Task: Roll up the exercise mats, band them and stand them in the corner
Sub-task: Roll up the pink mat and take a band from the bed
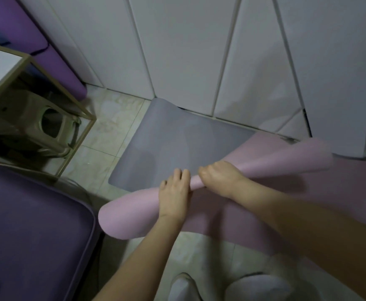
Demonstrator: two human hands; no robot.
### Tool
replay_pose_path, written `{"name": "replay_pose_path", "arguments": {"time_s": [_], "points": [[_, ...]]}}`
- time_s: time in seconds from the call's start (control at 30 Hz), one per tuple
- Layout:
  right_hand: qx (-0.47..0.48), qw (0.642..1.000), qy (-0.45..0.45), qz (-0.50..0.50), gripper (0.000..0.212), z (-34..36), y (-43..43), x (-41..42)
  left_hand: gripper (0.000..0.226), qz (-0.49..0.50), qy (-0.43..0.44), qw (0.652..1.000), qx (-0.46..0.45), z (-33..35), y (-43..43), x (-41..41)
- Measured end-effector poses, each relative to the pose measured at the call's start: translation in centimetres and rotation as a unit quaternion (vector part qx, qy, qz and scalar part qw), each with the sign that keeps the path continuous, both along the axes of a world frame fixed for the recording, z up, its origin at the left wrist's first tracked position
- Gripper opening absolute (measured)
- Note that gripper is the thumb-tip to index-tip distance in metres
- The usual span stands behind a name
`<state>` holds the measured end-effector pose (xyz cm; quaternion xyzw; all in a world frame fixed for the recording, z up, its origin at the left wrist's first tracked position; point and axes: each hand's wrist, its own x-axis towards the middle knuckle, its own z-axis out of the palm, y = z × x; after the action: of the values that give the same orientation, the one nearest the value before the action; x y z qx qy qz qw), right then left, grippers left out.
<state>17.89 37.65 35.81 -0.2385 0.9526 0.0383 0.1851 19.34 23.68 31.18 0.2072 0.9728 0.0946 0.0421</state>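
Observation:
A pink exercise mat [134, 216] lies on the tiled floor, its near end curled over into a loose roll. My left hand [174, 195] presses down on the middle of the roll with fingers spread over it. Just right of it, my right hand [220, 178] is clenched around the same rolled edge. The mat's grey underside [177, 144] stretches away toward the white wall panels. The flat pink part [351, 187] continues to the right. Two rolled purple mats [25, 33] lean in the upper left corner, one with a dark band around it.
A gold-framed side table [47, 68] with a beige plastic stool [36, 124] under it stands at the left. A dark purple cushion [29, 235] fills the lower left. White cabinet panels [188, 51] close off the back. My pale shoes [221, 287] show at the bottom edge.

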Motion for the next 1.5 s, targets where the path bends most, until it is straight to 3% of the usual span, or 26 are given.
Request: {"name": "replay_pose_path", "arguments": {"time_s": [0.13,0.27,0.33,0.4,0.5,0.6,0.67,0.73,0.77,0.83,0.93,1.03,1.13,1.23,1.33,1.4,1.5], "points": [[-0.004,0.988,-0.143,-0.058,0.032,-0.1,0.9,-0.4,0.012,-0.005,-0.086,0.996,-0.023,0.6,0.2,-0.1],[-0.013,0.966,-0.252,-0.048,0.046,0.1,2.9,-0.8,0.018,-0.035,-0.117,0.989,-0.087,0.6,1.7,0.6],[0.020,0.976,-0.214,-0.040,0.052,0.1,4.7,-0.6,0.020,-0.014,-0.139,0.987,-0.084,0.5,2.7,1.0],[0.038,0.995,-0.093,0.003,0.051,-0.3,7.1,0.4,0.016,0.017,-0.209,0.978,-0.016,0.3,3.8,1.3],[0.047,0.991,0.084,0.098,0.042,-1.2,10.6,2.0,0.013,0.021,-0.387,0.916,0.103,0.6,6.1,1.6],[0.049,0.980,0.133,0.139,0.033,-2.0,13.1,2.9,0.023,-0.014,-0.484,0.871,0.085,0.8,8.5,1.5],[0.047,0.981,0.117,0.144,0.045,-2.0,14.3,3.2,0.028,-0.020,-0.524,0.847,0.085,0.5,10.0,1.4],[0.043,0.987,0.052,0.143,0.049,-2.1,15.3,3.3,0.029,-0.017,-0.509,0.859,0.059,-0.2,11.1,1.7],[0.052,0.991,0.003,0.120,0.044,-2.3,15.7,3.4,0.032,-0.013,-0.467,0.884,0.022,-0.6,11.7,2.0],[0.082,0.991,-0.071,0.075,0.035,-3.3,16.2,3.8,0.034,0.008,-0.323,0.945,-0.054,-1.6,12.6,3.0],[0.084,0.989,-0.103,0.060,0.033,-4.9,15.8,4.2,0.022,0.024,-0.112,0.990,-0.084,-3.6,12.9,5.6],[0.074,0.984,-0.137,0.083,0.032,-6.7,15.1,4.2,0.020,-0.010,0.030,0.997,-0.066,-6.5,12.7,8.1],[0.043,0.973,-0.208,0.093,0.027,-8.6,14.4,4.2,0.018,-0.019,0.080,0.995,-0.062,-9.0,12.8,9.6],[0.038,0.953,-0.294,0.058,0.028,-11.2,14.5,4.0,0.020,-0.036,0.018,0.999,-0.026,-11.3,13.3,9.7],[0.055,0.947,-0.317,0.029,0.043,-13.3,14.7,3.5,0.025,0.020,-0.097,0.995,-0.017,-12.5,13.6,8.9],[0.067,0.957,-0.280,0.047,0.045,-14.6,14.8,3.2,0.026,0.040,-0.184,0.982,0.015,-13.7,13.6,8.1],[0.058,0.985,-0.129,0.098,0.038,-16.2,15.2,2.8,0.038,0.040,-0.292,0.952,0.078,-15.5,13.5,5.6]]}}
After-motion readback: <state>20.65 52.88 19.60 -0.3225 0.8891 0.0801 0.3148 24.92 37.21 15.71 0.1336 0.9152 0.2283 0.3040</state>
